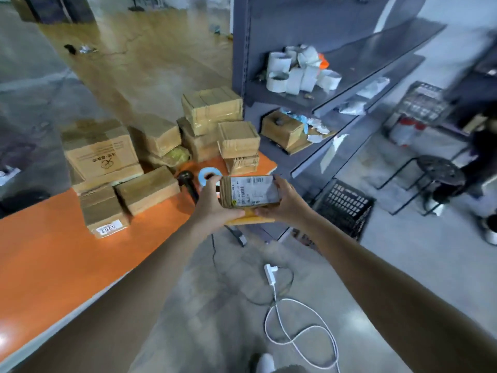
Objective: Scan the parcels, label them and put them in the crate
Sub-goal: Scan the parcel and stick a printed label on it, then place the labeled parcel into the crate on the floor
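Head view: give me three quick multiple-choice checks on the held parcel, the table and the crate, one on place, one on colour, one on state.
1. Where is the black crate?
A. On the table
B. On the floor by the grey shelving
C. On a shelf

2. What colour is the table top?
A. Orange
B. White
C. Green

3. How is the labelled parcel held?
A. Left hand only
B. Lying loose on the table
C. Between both hands, label side up

Answers:
1 B: the crate stands on the floor at the foot of the shelving.
2 A: the bare top is orange.
3 C: the left hand and right hand grip its two ends, with the printed label facing the camera.
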A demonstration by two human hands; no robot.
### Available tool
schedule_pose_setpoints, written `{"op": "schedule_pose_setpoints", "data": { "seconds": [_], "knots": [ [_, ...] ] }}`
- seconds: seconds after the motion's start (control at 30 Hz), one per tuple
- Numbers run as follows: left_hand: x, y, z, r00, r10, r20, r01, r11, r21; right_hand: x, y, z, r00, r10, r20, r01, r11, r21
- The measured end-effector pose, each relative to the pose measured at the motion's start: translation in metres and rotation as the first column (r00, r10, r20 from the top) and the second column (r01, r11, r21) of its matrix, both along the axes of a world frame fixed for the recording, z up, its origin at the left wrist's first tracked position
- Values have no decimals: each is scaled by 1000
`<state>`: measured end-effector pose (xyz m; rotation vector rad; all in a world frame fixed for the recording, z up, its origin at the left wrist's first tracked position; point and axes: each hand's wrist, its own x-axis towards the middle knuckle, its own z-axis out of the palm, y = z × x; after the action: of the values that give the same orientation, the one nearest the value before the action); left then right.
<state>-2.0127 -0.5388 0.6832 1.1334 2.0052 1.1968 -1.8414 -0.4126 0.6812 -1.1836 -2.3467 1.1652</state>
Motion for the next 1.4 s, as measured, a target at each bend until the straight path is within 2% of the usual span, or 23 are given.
{"op": "schedule_pose_setpoints", "data": {
  "seconds": [0.23,0.37,0.5,0.63,0.73,0.87,0.97,1.1,1.4],
  "knots": [
    [114,58,3,969,-245,-32,245,969,0,143,24,17,986,-151,71,148,987,57],
    [192,104,3,918,-381,-109,377,924,-61,236,56,11,965,-252,72,247,967,64],
    [281,154,-2,882,-461,-92,448,884,-137,339,103,2,942,-323,92,317,946,71],
    [361,202,-9,809,-507,-296,448,859,-246,428,153,-3,929,-321,183,307,946,101],
    [405,231,-16,774,-508,-379,411,858,-309,474,188,-6,922,-324,214,309,946,100],
    [436,279,-26,615,-536,-578,353,843,-407,508,242,-16,906,-342,247,328,939,99],
    [445,322,-41,561,-534,-633,290,843,-454,520,292,-31,895,-343,286,326,939,105],
    [447,391,-74,543,-528,-653,225,840,-493,522,371,-56,890,-268,369,239,963,122],
    [429,548,-145,603,-490,-630,89,826,-557,472,566,-113,826,-24,563,-47,993,110]
  ]
}}
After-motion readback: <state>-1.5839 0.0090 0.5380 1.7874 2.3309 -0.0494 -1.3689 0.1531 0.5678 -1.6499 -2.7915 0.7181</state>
